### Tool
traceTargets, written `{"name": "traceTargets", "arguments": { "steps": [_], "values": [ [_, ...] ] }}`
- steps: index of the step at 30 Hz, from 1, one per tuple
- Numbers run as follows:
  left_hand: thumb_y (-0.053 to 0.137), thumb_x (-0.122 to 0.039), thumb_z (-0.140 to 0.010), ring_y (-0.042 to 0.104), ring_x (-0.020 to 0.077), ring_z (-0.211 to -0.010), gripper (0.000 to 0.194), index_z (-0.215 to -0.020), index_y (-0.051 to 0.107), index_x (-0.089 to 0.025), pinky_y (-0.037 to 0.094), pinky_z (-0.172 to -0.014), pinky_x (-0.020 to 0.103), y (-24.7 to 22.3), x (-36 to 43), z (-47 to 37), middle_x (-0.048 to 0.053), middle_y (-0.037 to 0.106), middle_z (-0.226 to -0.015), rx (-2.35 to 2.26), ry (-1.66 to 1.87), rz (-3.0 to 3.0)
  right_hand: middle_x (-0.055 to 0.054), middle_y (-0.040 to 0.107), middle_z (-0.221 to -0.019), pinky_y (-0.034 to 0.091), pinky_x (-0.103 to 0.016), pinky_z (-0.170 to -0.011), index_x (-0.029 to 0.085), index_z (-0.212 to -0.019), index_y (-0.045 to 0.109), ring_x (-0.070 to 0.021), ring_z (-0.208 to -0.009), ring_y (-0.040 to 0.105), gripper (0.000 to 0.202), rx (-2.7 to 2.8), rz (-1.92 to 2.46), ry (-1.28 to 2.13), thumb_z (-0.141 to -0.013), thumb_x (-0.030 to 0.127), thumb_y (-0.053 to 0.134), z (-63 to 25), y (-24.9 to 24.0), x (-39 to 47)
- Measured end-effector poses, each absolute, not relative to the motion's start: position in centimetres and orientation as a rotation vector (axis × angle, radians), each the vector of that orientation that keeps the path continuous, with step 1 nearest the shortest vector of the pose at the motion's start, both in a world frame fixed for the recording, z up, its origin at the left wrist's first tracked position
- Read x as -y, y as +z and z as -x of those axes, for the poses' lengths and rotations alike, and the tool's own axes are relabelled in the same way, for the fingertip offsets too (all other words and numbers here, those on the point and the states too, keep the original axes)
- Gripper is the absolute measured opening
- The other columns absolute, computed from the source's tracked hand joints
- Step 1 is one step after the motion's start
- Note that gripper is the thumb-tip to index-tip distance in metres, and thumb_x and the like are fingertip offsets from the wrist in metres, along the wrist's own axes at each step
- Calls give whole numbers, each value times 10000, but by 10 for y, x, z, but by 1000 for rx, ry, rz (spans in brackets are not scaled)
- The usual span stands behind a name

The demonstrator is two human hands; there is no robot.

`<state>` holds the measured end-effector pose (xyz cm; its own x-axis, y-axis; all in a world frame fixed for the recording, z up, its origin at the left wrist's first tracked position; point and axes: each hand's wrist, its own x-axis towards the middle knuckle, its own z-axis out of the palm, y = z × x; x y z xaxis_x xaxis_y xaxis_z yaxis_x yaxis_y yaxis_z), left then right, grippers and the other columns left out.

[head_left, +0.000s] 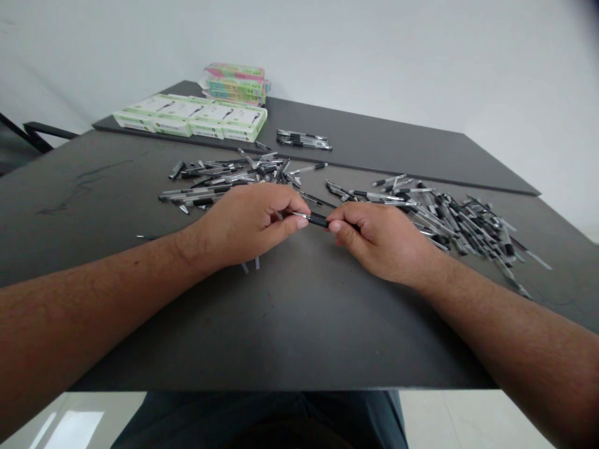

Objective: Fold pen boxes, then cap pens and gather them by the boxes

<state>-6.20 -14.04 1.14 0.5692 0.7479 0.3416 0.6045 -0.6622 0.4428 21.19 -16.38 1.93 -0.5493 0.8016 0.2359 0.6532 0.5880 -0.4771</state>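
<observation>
Over the middle of the dark table, both hands meet at one pen [318, 220] with a black grip and a silvery pointed end. My left hand [255, 221] pinches the pointed end between thumb and forefinger. Closed round the black part from the other side is my right hand [381, 237], which hides the pen's rear. Behind my left hand lies a loose pile of pens and pen parts [219, 173]. A larger heap of clear and black pens [461, 221] spreads beyond my right hand. Small clear pieces [257, 263] lie just below my left hand.
On a raised dark board [374, 140] at the back stand white-and-green boxes [196, 115], a stack of colourful packs [236, 84] and a neat row of pens [304, 140]. A chair armrest [51, 130] shows at the left. The table's near edge [281, 388] is close to my lap.
</observation>
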Motion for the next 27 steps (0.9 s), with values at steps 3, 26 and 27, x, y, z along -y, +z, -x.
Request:
{"name": "traceTargets", "arguments": {
  "steps": [3,26,27],
  "values": [
    [612,-421,-1071,810,243,-960,297,-1085,853,-247,583,-869,348,13,138,62,46,879,-1002,-1133,714,-2612,-25,778,-837,466,-315,-750,239,-987,755,-203,-777,698,259,2383,1187,510,-1139,364,586,-212,20,164],
    [579,-429,-1044,760,246,-887,281,-1008,790,-247,532,-816,360,16,139,62,45,815,-921,-1161,706,-2607,-30,822,-915,467,-318,-743,219,-1078,801,-197,-790,682,181,2341,1169,480,-1058,333,662,-213,18,165],
    [579,-432,-1041,757,245,-875,281,-1001,788,-248,528,-804,358,16,139,62,44,812,-912,-1170,710,-2599,-33,827,-935,472,-319,-753,219,-1084,800,-198,-801,688,166,2334,1158,460,-1046,316,670,-213,17,165]
  ]
}}
